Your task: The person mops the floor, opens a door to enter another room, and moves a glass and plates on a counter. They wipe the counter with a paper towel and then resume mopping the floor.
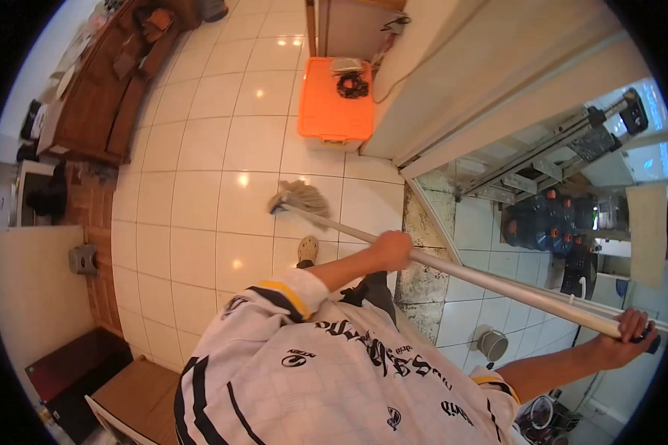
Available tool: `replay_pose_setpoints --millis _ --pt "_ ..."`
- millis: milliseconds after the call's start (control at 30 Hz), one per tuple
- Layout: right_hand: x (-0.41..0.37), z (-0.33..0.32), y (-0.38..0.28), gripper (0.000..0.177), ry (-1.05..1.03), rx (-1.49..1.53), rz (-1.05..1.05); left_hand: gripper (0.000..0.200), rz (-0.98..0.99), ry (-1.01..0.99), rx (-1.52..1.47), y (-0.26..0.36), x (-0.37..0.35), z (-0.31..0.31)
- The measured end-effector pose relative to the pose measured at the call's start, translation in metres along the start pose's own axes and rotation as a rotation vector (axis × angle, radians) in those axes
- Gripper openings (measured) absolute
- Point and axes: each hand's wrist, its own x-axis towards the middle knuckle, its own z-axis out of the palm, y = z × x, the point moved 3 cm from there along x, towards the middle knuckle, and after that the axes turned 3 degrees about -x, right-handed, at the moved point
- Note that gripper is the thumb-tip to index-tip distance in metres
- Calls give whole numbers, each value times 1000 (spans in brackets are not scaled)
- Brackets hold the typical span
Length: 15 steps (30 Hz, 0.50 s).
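Note:
A string mop lies across the view, its grey mop head spread on the white tiled floor. From it the pale metal mop handle slants to the right in front of my body. My left hand is wrapped round the handle's middle part. Near the handle's dark-tipped upper end, my right hand is closed round it. A beige clog on my foot stands just below the mop head, and my patterned white shirt fills the bottom.
An orange-lidded box stands by the wall beyond the mop. Wooden drawers line the left. At right, past a stained threshold, are a folded ladder, several water jugs and a bucket.

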Motion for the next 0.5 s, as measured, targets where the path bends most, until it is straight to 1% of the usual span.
replay_pose_setpoints --millis 33,100,133,167,200,267,300,367,433,500 --pt "-11 24 -2 22 57 38 14 33 -30 61 -17 -10 -28 -17" --pt "-23 49 -5 23 62 120 24 28 -75 134 -37 -18 -85 -52" --pt "-31 56 -9 23 66 157 28 24 -91 151 -50 -18 -113 -67" --pt "-35 56 -11 27 -48 298 51 20 -109 193 -75 -18 -141 -82" --pt "-41 56 -12 27 4 284 95 16 -126 233 -105 -18 -166 -90" --pt "-56 49 -11 28 107 250 185 15 -61 463 -63 -23 -208 -98" --pt "-60 33 -5 30 32 240 229 16 -30 579 -37 -25 -228 -99" --pt "-88 40 2 29 76 217 293 19 -57 682 36 -38 -254 -87" --pt "-113 44 6 29 114 249 355 21 -61 770 86 -36 -272 -86" --pt "-134 41 5 30 141 302 362 23 -111 690 140 -38 -288 -86"
